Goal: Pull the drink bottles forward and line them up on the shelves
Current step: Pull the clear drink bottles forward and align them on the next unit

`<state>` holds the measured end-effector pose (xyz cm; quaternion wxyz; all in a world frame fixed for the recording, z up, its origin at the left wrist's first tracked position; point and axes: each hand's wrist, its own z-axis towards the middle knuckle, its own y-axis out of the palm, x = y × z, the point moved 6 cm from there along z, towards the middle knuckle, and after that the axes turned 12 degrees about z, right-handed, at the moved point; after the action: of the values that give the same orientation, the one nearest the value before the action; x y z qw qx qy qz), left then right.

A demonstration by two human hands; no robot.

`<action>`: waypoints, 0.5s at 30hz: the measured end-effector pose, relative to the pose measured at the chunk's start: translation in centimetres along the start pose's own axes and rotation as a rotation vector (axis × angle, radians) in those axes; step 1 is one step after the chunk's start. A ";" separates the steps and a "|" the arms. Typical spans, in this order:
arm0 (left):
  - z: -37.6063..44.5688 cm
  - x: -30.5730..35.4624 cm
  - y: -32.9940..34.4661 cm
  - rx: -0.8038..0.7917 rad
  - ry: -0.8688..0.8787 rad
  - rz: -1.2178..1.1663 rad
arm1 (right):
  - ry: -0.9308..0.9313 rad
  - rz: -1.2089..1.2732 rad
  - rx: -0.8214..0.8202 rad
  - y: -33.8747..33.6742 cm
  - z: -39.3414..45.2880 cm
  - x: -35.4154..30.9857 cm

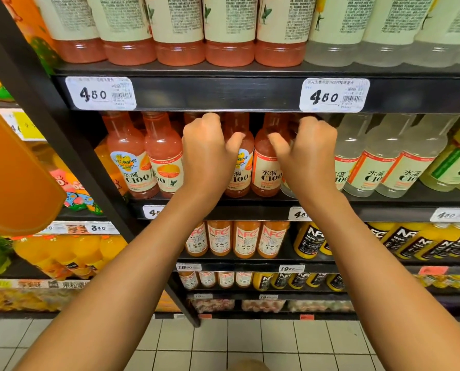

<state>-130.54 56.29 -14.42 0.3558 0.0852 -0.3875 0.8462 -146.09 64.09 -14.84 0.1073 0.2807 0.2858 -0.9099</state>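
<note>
Pink C100 drink bottles (127,159) stand in a row on the second black shelf (384,202), with clear C100 bottles (376,167) to their right. My left hand (210,151) is curled around the neck of a pink bottle that it mostly hides. My right hand (306,153) is curled at the neck of a bottle where the pink row meets the clear one; that bottle is largely hidden. Two pink bottles (267,167) show between my thumbs.
The shelf above (223,95) carries more pink and clear bottles close over my knuckles. Orange NFC juice bottles (237,239) fill the shelves below. A black upright post (71,145) bounds the bay on the left. White tiled floor (250,344) lies underneath.
</note>
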 end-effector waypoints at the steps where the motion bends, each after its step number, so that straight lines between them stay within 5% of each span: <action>1: -0.1 0.0 -0.1 0.005 0.008 -0.003 | 0.000 0.001 -0.007 0.1 0.0 0.0; 8: -2.3 -3.6 -4.0 0.051 0.147 -0.325 | -0.100 0.058 0.008 -1.9 -2.4 -1.3; 11: -2.5 -7.9 -6.9 0.221 0.089 -0.177 | -0.136 0.205 -0.044 -1.4 -3.6 -2.9; 15: -1.0 -11.2 -7.4 0.142 -0.033 0.023 | -0.187 0.231 -0.157 2.4 -3.5 -6.9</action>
<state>-117.25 54.36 -15.38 0.3328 0.1198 -0.3333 0.8740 -138.06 64.38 -14.36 0.2587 0.2164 0.3105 -0.8887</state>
